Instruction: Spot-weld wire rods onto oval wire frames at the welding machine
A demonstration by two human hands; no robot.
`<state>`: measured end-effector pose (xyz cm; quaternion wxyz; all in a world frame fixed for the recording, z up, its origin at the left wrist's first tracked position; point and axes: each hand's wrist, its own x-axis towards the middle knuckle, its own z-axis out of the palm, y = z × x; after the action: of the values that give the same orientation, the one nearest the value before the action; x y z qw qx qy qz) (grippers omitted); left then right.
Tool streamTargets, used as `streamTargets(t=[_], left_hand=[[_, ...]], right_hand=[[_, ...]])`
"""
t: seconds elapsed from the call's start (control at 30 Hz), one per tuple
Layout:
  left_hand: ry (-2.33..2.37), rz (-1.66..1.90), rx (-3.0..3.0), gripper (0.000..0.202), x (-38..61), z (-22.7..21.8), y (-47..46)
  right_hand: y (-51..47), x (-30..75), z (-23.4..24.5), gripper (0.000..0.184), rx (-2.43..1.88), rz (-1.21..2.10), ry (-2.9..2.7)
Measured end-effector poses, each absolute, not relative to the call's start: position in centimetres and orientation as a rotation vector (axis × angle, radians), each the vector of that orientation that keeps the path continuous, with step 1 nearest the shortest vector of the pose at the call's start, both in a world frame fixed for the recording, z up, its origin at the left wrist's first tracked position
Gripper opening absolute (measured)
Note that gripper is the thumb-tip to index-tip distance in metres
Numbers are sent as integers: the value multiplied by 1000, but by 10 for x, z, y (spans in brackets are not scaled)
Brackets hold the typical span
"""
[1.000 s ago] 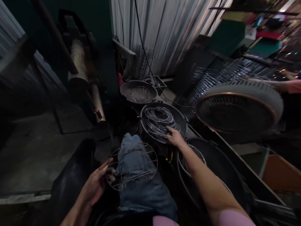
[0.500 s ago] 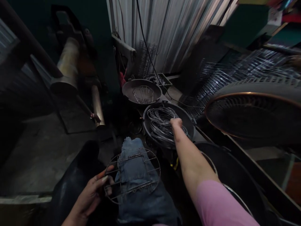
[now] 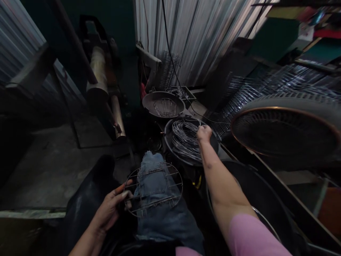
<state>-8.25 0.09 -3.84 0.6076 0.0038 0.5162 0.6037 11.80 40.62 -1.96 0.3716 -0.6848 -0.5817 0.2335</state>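
Note:
My left hand (image 3: 111,208) pinches the near-left rim of a round wire rack (image 3: 160,202) between thumb and fingers. The rack is held roughly level above my denim-covered leg (image 3: 170,222), with straight cross wires inside its hoop. On the right, my arm is stretched forward and my right hand (image 3: 204,133) is closed over the right side of a pile of wire rings (image 3: 186,142). At least one ring seems to be in its fingers, rising slightly at the back of the pile. A dark round pan (image 3: 167,144) holds the pile.
Behind stands another pan (image 3: 149,103) with a wire frame (image 3: 165,106) in it. A machine with a metal cylinder (image 3: 118,121) is at left. To the right are a large fan (image 3: 282,131), stacked wire racks (image 3: 245,92) and a dark basin (image 3: 255,185). A cable (image 3: 170,53) hangs down.
My right hand has moved slightly away and up from the pile, and a ring seems to lift with it. My left hand still holds the rack. The view has shifted a little.

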Motion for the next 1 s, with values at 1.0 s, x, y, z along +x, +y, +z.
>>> streamTargets(t=[1.0], left_hand=[[895,1460,102,41,-82,-47,-4]], right_hand=[[190,127,17,37,-1329,1986,-1388]])
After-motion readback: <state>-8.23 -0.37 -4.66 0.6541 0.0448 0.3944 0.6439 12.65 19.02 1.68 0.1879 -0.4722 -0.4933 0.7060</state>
